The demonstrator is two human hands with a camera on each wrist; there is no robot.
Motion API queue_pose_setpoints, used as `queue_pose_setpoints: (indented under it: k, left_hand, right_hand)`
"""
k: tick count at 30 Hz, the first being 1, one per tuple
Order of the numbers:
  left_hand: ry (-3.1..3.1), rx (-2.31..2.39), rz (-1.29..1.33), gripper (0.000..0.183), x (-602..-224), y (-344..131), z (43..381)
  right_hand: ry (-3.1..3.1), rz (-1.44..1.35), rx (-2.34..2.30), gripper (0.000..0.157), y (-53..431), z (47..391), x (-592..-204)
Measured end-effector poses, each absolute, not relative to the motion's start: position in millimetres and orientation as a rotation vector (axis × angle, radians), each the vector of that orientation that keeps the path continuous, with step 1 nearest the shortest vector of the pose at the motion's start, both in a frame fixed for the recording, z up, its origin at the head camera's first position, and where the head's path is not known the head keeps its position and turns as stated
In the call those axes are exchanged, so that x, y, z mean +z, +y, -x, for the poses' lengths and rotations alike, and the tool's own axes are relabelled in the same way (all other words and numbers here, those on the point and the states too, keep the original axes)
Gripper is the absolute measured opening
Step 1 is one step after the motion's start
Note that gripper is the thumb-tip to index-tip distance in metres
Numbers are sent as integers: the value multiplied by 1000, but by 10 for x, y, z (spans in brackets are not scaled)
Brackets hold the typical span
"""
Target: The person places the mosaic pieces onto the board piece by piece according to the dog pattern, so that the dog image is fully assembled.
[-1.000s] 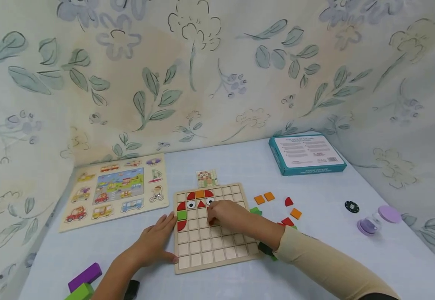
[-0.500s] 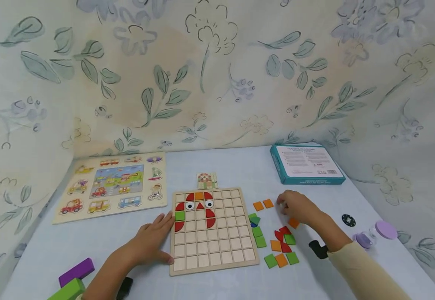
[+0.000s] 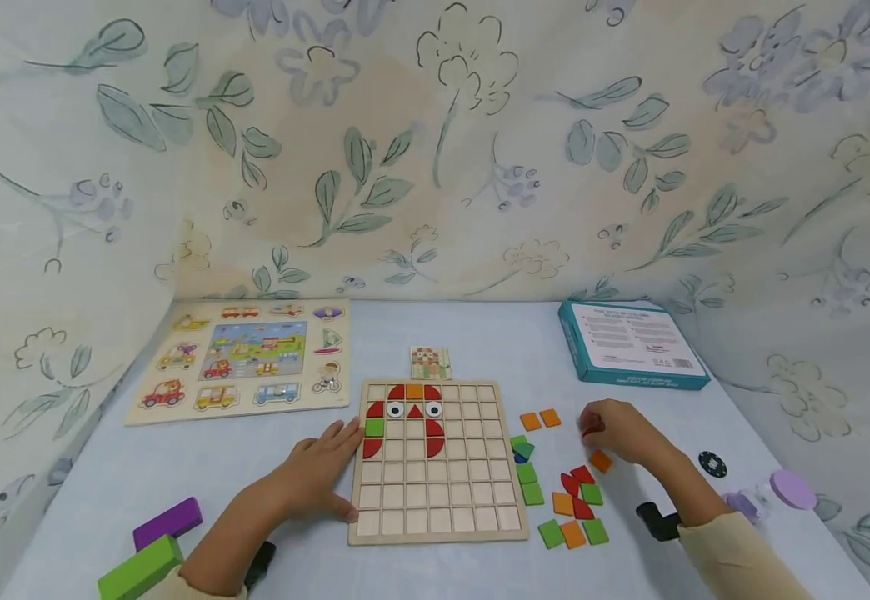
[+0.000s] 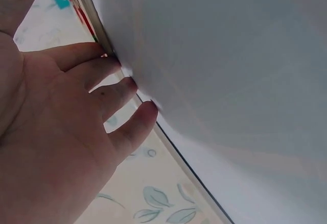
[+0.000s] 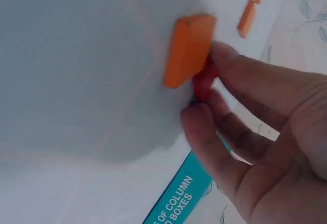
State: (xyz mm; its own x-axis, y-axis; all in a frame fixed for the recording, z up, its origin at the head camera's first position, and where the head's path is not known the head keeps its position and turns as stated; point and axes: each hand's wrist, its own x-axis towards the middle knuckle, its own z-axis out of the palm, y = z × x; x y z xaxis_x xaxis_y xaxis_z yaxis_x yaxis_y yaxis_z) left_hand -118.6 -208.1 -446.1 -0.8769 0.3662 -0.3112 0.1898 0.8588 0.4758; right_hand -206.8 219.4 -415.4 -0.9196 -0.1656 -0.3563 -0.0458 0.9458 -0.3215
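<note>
The wooden grid board (image 3: 397, 496) lies on the table with red, green and orange tiles and two eye tiles in its upper left cells. My left hand (image 3: 315, 479) rests at the board's left edge, fingers spread; the left wrist view shows its fingertips (image 4: 145, 113) touching down. Right of the board, my right hand (image 3: 618, 432) pinches a red tile (image 5: 205, 81) between thumb and fingers, just above the table. An orange square tile (image 5: 190, 50) lies right beside it. The red tile's full outline is hidden by the fingers.
Loose green, orange and red tiles (image 3: 562, 503) lie right of the board. A picture card (image 3: 431, 363) sits behind it. Around these are a vehicle puzzle (image 3: 255, 400), a teal box (image 3: 637, 342), purple (image 3: 168, 523) and green blocks (image 3: 140, 568), and a black chip (image 3: 712, 464).
My right hand has left the board, where two red tiles now show in the right column, and moved right to the loose pieces, taking hold of a red tile. The left hand stays at the edge.
</note>
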Motion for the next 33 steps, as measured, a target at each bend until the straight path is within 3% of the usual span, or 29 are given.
queue_pose_setpoints:
  k: [8,13,17,21,33]
  left_hand:
    - [2622,586,-417,107,-4393,-2064,1196]
    - [2630,580,-413,107,-4387,-2051,1194]
    - [2632,599,-410,107,-4397,-2046,1174]
    - [2635,623,-418,106,-4425,-2034,1173]
    - [2637,585,-400,107,-4401,-2030,1170]
  right_hand:
    - [2746,225,-416,10,2004,2086,-4105]
    - [2674,601,-662,5,1186,2100,-3979]
    - [2555,985,-668,12,481,2089,-4028]
    - [2557,1110,-524,11,49,2111,-4159]
    - [2647,1159,-338,10,-179,2096,-4265]
